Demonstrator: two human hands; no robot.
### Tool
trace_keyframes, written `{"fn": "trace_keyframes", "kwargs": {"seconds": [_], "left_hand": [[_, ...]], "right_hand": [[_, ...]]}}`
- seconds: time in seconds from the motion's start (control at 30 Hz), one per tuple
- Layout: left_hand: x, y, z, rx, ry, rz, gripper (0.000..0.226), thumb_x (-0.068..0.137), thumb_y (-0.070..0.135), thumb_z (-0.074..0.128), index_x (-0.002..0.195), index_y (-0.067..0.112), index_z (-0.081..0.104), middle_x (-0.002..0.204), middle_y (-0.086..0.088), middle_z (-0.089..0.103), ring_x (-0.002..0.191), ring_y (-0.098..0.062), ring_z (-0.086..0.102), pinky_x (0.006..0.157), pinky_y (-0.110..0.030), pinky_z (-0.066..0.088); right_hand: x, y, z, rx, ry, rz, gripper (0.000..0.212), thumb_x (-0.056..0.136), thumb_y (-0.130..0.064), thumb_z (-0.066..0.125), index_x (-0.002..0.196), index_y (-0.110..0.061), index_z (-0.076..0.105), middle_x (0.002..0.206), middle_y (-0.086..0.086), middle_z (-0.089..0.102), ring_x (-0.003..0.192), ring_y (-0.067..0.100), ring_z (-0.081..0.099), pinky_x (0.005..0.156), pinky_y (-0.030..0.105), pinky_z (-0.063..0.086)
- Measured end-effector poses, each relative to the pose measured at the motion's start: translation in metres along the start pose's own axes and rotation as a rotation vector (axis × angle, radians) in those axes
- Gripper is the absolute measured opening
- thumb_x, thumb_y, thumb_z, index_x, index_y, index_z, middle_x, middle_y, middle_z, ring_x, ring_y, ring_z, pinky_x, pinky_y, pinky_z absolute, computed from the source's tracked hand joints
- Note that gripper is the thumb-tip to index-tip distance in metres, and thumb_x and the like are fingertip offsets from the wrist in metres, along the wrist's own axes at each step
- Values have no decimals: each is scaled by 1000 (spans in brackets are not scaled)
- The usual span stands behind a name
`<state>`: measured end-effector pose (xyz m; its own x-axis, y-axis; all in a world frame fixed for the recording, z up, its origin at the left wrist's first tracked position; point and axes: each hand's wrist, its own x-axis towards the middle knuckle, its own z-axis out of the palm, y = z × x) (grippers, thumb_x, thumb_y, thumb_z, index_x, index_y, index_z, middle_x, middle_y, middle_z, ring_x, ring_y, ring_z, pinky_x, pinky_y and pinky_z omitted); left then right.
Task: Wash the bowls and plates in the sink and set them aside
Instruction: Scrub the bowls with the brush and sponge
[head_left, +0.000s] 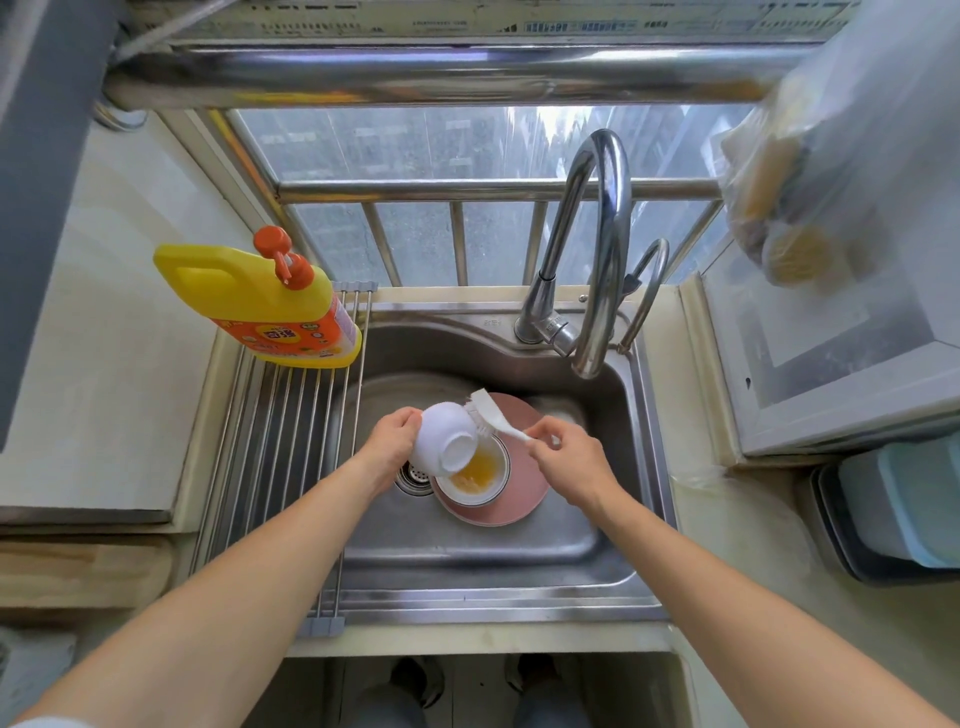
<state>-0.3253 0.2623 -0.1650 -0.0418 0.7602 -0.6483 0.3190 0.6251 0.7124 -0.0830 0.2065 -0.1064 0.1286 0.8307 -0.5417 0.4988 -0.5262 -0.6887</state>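
Fingers of the left hand curl around a white bowl tipped on its side above the sink, while the right hand pinches a white brush whose bristles touch the bowl's outside. Under the bowl, in the sink, a second bowl with yellow residue sits on a pink plate; a yellow soap bottle stands on the rack across the sink's left edge.

Free: sink floor at 6 o'clock.
Blocked: faucet at 1 o'clock; detergent bottle on rack at 10 o'clock.
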Motion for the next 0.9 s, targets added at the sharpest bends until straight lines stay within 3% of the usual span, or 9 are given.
{"fn": "trace_keyframes", "kwargs": {"seconds": [0.17, 0.27, 0.4, 0.53, 0.7, 0.8, 0.9], "left_hand": [[3, 4, -3, -99, 51, -52, 29, 107, 16, 39, 85, 16, 57, 84, -4, 57, 77, -18, 46, 64, -30, 38], [1, 5, -2, -200, 70, -135, 28, 109, 22, 37, 90, 17, 57, 91, -5, 57, 77, -17, 51, 68, -31, 46], [0, 4, -2, -182, 53, -141, 28, 107, 21, 39, 87, 18, 59, 90, -6, 59, 82, -21, 53, 74, -33, 46], [0, 3, -2, -162, 67, -136, 29, 107, 21, 40, 87, 18, 60, 88, -5, 58, 83, -23, 50, 74, -35, 42], [3, 6, 3, -272, 116, -199, 20, 105, 15, 41, 105, 11, 60, 98, -9, 59, 77, -20, 54, 68, -36, 52], [5, 9, 7, -376, 154, -266, 15, 106, 16, 44, 113, 11, 56, 103, -10, 61, 91, -29, 59, 79, -46, 53], [8, 10, 10, -473, 151, -308, 27, 108, 19, 42, 125, 4, 57, 120, -14, 65, 102, -33, 62, 84, -50, 55]], "right_hand": [[-3, -5, -1, 203, -132, 0, 11, 97, -27, 61, 94, -27, 71, 66, -2, 55, 42, 0, 42, 41, 17, 30], [3, -6, 4, 118, -57, 25, 11, 94, -29, 59, 93, -31, 70, 68, -5, 58, 49, 6, 45, 46, 20, 33], [5, -13, 15, 126, -131, -47, 10, 90, -34, 61, 91, -35, 70, 59, -11, 59, 53, 10, 51, 50, 23, 39], [12, -15, 17, 26, -3, -19, 10, 91, -35, 59, 89, -36, 69, 79, -10, 66, 81, 17, 64, 67, 30, 49], [12, -17, 18, 37, -62, -102, 8, 90, -37, 62, 90, -38, 70, 70, -12, 65, 78, 14, 65, 71, 31, 52], [15, -15, 17, 12, -3, -80, 9, 91, -36, 60, 92, -36, 69, 81, -11, 67, 81, 13, 64, 69, 32, 50], [10, -15, 20, 44, -87, -136, 9, 91, -37, 62, 93, -37, 71, 66, -13, 62, 66, 6, 58, 63, 27, 48]]}}
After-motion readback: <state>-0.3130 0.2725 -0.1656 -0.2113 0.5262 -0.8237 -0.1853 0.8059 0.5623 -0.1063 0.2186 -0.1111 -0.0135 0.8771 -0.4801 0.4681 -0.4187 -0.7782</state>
